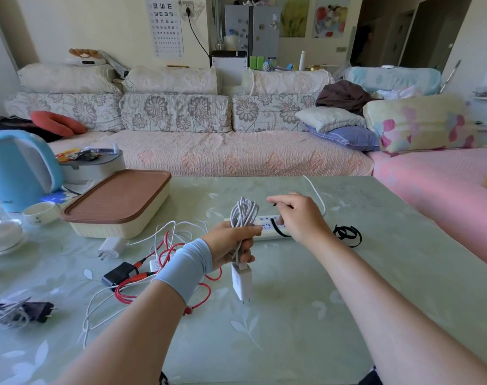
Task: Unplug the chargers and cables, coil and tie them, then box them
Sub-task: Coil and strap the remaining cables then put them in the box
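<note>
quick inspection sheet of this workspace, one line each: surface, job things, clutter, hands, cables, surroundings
surface: table under a pale green leaf-print cover
job's things: coiled white cable with its white charger hanging below; power strip behind the hands; box, brown lid on; spare black ties to the right
clutter: blue kettle and cup at the left edge
hands: left hand grips the coil; right hand pinches a black tie
cables: red cable and loose white cables tangled around a black charger and a second white charger; a cable bundle lies at the near left
surroundings: sofa with pillows behind the table
</note>
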The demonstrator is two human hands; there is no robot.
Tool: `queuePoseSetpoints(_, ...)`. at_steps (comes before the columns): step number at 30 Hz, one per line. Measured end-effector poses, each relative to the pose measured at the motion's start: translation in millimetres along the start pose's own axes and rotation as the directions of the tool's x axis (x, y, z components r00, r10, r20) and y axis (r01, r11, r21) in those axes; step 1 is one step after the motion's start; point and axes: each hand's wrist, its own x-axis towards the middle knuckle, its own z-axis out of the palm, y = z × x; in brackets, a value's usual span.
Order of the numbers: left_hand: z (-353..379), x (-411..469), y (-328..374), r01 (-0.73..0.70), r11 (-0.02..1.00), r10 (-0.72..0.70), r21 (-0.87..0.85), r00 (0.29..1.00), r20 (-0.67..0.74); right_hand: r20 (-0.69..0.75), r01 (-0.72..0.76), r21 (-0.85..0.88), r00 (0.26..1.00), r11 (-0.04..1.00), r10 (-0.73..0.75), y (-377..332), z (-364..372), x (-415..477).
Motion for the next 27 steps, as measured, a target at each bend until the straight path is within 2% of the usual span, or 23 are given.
queuePoseSetpoints(3,-1.4,-3.5,-0.7,-0.008,1.0,0.008,0.002,1.0,0.006,0.034,-0.049,0.137,0.998,0.989,0.045,-3.6,-0.4,-4.3)
queuePoseSetpoints(6,-0.3,-6.8,0.4,-0.015,1.0,0.015,0.026,1.0,0.016,0.018,-0.134,0.19,0.991,0.973,0.133,-6.3,1.3,-3.4)
queuePoseSetpoints(10,0.6,-10.0,3.0,-0.029,1.0,0.029,0.01,0.999,0.043,-0.011,-0.148,-0.035,0.989,0.988,0.148,-7.7,-0.9,0.0)
queuePoseSetpoints(15,-0.6,-8.3,0.3,-0.023,0.999,0.026,-0.041,0.997,0.07,0.041,-0.151,-0.043,0.987,0.988,0.153,-13.5,-1.9,-1.4)
queuePoseSetpoints(17,1.8,-7.9,-0.4,-0.018,0.997,0.024,-0.073,0.996,0.087,0.032,-0.153,0.024,0.988,0.988,0.152,-15.8,-1.9,-0.6)
queuePoseSetpoints(21,4.6,-6.4,0.6,-0.051,0.996,0.056,-0.073,0.996,0.068,0.042,-0.164,0.03,0.986,0.986,0.163,-14.5,0.6,0.9)
queuePoseSetpoints(23,5.5,-6.5,2.2,-0.071,0.996,0.074,-0.049,0.995,0.061,0.05,-0.183,0.127,0.983,0.975,0.178,-13.9,1.6,0.7)
queuePoseSetpoints(27,5.4,-9.9,4.5,-0.083,0.997,0.082,0.006,0.991,0.106,-0.051,-0.184,0.293,0.977,0.938,0.207,-14.4,-1.7,0.3)
